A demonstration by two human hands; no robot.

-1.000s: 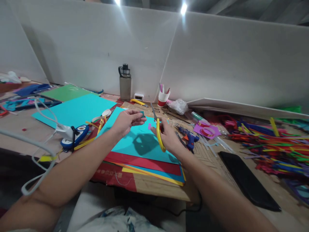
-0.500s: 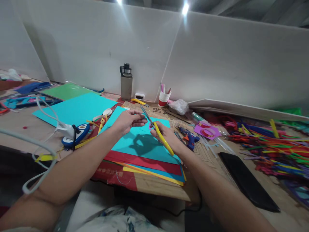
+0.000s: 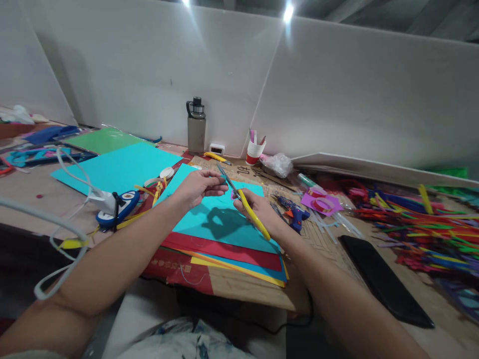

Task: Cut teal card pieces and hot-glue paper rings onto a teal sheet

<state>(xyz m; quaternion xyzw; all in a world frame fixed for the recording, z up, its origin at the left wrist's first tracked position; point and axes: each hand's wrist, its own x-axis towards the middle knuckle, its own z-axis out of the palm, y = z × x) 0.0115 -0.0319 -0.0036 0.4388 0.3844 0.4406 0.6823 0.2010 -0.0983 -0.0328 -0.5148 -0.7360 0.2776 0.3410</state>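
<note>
A pair of yellow-handled scissors (image 3: 252, 214) is in my right hand (image 3: 258, 207), its blades pointing up and to the left. Close to the blades, my left hand (image 3: 204, 188) pinches a small turquoise piece (image 3: 223, 178), partly covered by the fingertips. Whether the blades touch that piece I cannot tell. Both hands are above a turquoise sheet (image 3: 194, 232), which carries their shadow. Red, blue, orange and yellow sheets (image 3: 228, 252) stick out from under it at the near edge.
A glue gun (image 3: 297, 217) lies to the right, before a black case (image 3: 385, 279) and a heap of colourful strips (image 3: 422, 219). Behind stand a bottle (image 3: 196, 127), a cutter (image 3: 217, 158) and a paper cup with pencils (image 3: 255, 151). A blue-white power strip (image 3: 125, 207) lies left.
</note>
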